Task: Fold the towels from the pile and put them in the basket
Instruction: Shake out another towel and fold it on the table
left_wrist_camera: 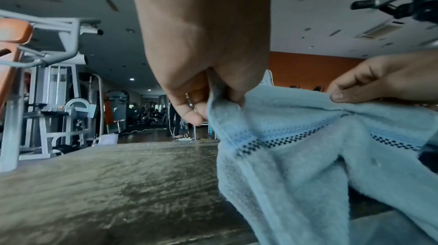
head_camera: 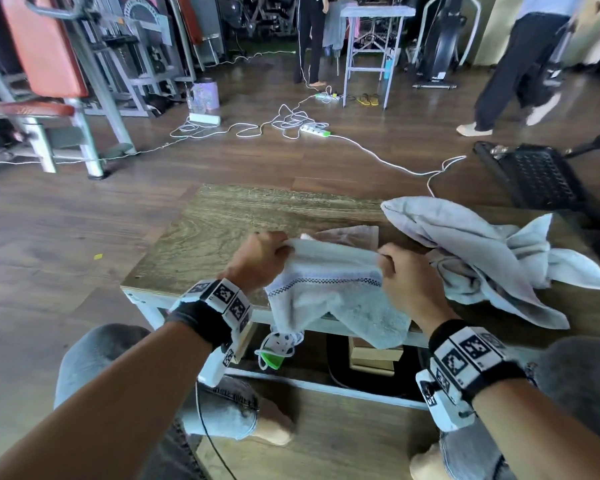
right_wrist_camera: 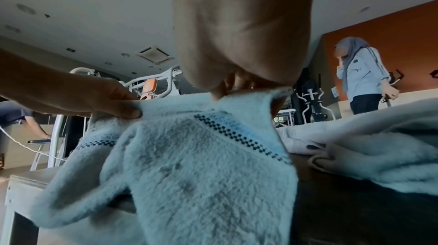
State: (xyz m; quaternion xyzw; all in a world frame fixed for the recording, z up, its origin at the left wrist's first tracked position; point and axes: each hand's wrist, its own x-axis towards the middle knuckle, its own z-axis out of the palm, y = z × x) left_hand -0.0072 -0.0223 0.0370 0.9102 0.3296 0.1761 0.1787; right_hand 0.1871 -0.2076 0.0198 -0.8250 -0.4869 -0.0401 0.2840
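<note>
Here, both hands pinch the top edge of a pale blue towel [head_camera: 329, 292] at the counter's [head_camera: 222, 230] near edge: left hand [head_camera: 257, 261], right hand [head_camera: 406, 282]. It hangs unfolded; the towel pile [head_camera: 482, 258] waits at the right edge. No basket is visible. Only the head view shows a flat pinkish cloth [head_camera: 354, 235] behind.

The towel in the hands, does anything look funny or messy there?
Yes. The light blue towel is bunched and crooked, its lower part drooping over the table edge. The left hand and right hand pinch its top edge. The pile beside it lies crumpled.
</note>
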